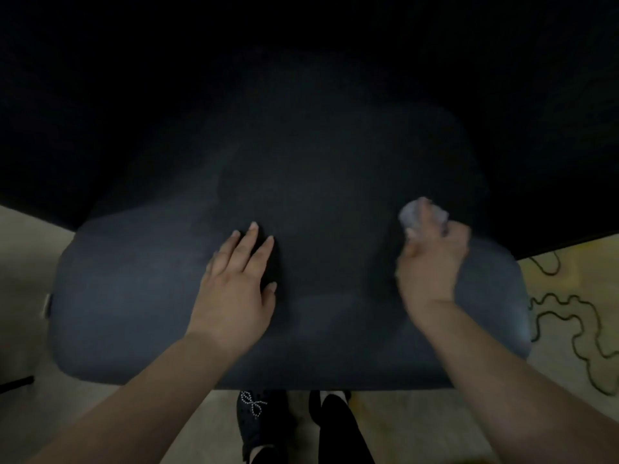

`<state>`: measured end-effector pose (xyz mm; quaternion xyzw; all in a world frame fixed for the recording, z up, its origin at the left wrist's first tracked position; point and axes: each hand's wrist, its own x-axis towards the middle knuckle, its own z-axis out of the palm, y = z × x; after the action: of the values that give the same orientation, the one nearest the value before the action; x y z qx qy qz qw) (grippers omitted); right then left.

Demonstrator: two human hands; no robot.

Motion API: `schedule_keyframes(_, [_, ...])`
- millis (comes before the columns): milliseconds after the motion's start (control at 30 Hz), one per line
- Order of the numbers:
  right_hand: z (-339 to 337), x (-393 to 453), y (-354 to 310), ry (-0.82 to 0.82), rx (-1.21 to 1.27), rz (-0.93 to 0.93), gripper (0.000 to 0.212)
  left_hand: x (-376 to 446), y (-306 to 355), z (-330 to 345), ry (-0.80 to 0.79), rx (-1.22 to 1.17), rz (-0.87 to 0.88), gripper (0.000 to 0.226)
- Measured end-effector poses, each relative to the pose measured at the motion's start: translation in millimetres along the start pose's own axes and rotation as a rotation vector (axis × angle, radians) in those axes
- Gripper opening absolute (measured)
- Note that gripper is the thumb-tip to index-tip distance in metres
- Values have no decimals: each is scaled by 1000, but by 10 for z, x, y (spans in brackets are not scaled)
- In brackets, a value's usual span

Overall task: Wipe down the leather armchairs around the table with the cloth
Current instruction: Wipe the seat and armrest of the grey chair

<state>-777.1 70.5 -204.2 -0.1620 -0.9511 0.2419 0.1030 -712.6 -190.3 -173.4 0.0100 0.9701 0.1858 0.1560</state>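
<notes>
No text, label, brand, number or sign can be read anywhere in the head view. The frame is dim and soft, and a small pale tag (pixel 48 304) at nine o'clock on the armchair (pixel 134 296) edge is too blurred to read.

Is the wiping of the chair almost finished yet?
Hard to say what is done: the dark armchair shows no clear wiped patches in this dim picture. In hand: the right hand grips a bunched cloth against the chair's right side, blurred as if rubbing, while the left hand rests flat on it. No other armchairs or table are in view.
</notes>
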Motion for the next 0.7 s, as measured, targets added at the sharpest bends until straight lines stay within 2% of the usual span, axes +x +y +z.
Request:
schedule_keyframes(100, [174,-347,-405,-102,114,-177,34,76,190,51,-9,12,1,68])
schedule_keyframes(167, [195,-509,-574,-177,71,-329,51,133,302,74,-17,20,33,68])
schedule_keyframes(233, [131,-428,-466,-198,39,-418,63,191,385,82,-28,41,79,67])
schedule_keyframes(300, [15,-236,-206,-201,22,-355,63,247,426,73,-47,68,108,66])
schedule_keyframes(433, [-274,85,479,-98,-64,30,52,346,446,58,-67,82,112,67])
schedule_keyframes(500, [-342,132,597,-91,-97,149,53,366,473,49,-67,73,100,67])
schedule_keyframes(567, [-334,97,473,-134,-53,167,54,367,507,32,-76,73,88,67])
schedule_keyframes(633, [-299,36,253,-189,50,89,53,364,520,5,-89,64,75,67])
schedule_keyframes(700, [-280,49,109,-142,70,6,52,382,512,-23,-102,65,73,66])
